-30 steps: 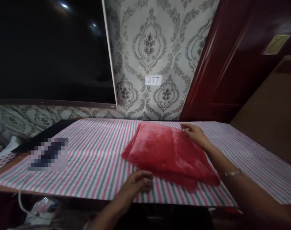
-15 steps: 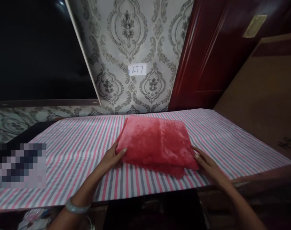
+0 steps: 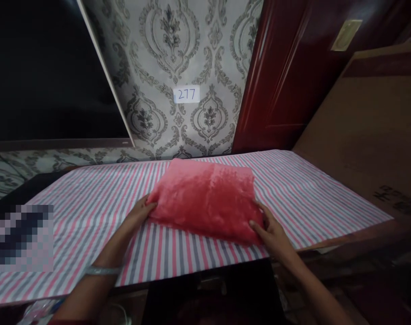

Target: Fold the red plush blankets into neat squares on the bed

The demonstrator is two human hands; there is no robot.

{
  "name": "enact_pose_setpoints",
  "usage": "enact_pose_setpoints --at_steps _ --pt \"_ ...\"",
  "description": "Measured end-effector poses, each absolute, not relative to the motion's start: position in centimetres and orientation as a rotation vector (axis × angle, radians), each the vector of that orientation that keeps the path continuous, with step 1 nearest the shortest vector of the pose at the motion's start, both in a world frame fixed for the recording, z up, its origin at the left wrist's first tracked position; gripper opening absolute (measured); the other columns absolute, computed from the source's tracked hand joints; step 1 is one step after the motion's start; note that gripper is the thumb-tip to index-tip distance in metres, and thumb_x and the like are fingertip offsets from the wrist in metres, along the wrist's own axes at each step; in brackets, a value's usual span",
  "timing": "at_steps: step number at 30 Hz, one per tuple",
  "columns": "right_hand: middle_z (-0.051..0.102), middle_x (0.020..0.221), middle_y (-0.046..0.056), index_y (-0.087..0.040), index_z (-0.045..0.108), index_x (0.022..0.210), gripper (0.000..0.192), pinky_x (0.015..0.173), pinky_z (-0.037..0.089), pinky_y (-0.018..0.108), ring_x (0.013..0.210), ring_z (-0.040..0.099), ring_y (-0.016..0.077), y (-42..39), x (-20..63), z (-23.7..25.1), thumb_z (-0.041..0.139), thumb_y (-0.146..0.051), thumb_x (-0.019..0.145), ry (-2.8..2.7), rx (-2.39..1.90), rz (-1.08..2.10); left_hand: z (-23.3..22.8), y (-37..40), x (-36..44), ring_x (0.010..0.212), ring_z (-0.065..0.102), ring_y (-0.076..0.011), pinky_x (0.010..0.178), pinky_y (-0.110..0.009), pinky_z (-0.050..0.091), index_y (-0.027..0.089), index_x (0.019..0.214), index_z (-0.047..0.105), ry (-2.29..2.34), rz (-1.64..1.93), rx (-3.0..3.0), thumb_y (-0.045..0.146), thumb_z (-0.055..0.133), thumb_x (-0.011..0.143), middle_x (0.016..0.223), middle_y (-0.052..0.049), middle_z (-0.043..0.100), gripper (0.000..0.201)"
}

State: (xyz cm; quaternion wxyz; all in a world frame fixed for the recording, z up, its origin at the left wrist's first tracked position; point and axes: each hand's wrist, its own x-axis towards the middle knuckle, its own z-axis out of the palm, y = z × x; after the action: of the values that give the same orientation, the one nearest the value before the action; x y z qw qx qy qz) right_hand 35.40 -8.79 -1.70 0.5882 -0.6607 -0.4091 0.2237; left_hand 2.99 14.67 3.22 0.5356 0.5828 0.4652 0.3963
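Note:
A folded red plush cloth (image 3: 205, 198) lies on the striped tablecloth (image 3: 100, 203), its pile lighter on the left and along the far edge. My left hand (image 3: 140, 212) pinches its near left corner, thumb on top and the other fingers mostly hidden at the side. At the near right corner my right hand (image 3: 268, 228) grips the cloth, thumb above and fingers curled around the edge. A pale bangle (image 3: 102, 271) circles my left wrist.
A dark screen (image 3: 49, 76) stands at the back left. Behind the table, a paper marked 277 (image 3: 187, 94) is on the patterned wall. A large cardboard box (image 3: 371, 126) borders the right side. A blurred patch (image 3: 20, 239) hides something at the left.
The near edge of the cloth, where a lower layer stuck out, now looks more even. My right hand has closed further around its corner. The view has shifted slightly right.

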Motion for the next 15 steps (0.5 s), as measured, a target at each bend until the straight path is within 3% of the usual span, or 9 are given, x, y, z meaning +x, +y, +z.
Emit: enact_pose_setpoints --at_steps 3,6,9,12,15 --pt "0.072 0.103 0.01 -0.021 0.048 0.146 0.087 0.08 0.057 0.042 0.095 0.07 0.0299 -9.8 35.7 -4.2 0.07 -0.067 0.075 -0.853 -1.616 0.588 1.3 14.8 1.9 0.08 0.068 -0.0234 0.07 -0.03 0.052 0.018 0.096 0.071 1.105 0.952 1.339 0.045 0.087 0.051 0.086 -0.005 0.075 0.055" --pt "0.072 0.103 0.01 -0.023 0.051 0.146 0.087 0.075 0.058 0.039 0.092 0.07 0.0293 -10.9 36.5 -5.3 0.066 -0.072 0.076 -0.769 -1.698 0.571 1.8 15.0 1.4 0.072 0.067 -0.0219 0.062 -0.028 0.052 0.018 0.091 0.07 1.171 0.933 1.275 0.051 0.087 0.052 0.08 -0.004 0.074 0.054" --pt "0.072 0.123 0.009 -0.03 0.053 0.145 0.08 0.089 0.057 0.043 0.112 0.067 0.0331 -11.4 36.3 -5.0 0.062 -0.074 0.079 -0.773 -1.724 0.631 3.4 15.1 1.4 0.077 0.069 -0.0254 0.06 -0.031 0.054 0.019 0.088 0.072 1.232 0.825 1.307 0.059 0.081 0.06 0.083 -0.006 0.076 0.05" --pt "0.06 0.145 0.005 -0.033 0.055 0.144 0.076 0.113 0.042 0.048 0.138 0.05 0.0333 -11.0 35.2 -4.3 0.065 -0.071 0.08 -0.843 -1.659 0.637 4.3 15.2 1.9 0.094 0.072 -0.0302 0.072 -0.033 0.058 0.022 0.093 0.076 1.174 0.762 1.443 0.057 0.082 0.063 0.096 -0.008 0.079 0.047" --pt "0.055 0.151 0.005 -0.033 0.054 0.144 0.073 0.121 0.032 0.049 0.143 0.044 0.0322 -10.1 33.9 -3.8 0.069 -0.065 0.081 -0.843 -1.556 0.657 3.8 15.5 2.3 0.097 0.073 -0.0335 0.08 -0.035 0.058 0.021 0.091 0.077 1.074 0.698 1.493 0.057 0.085 0.06 0.093 -0.009 0.08 0.048"
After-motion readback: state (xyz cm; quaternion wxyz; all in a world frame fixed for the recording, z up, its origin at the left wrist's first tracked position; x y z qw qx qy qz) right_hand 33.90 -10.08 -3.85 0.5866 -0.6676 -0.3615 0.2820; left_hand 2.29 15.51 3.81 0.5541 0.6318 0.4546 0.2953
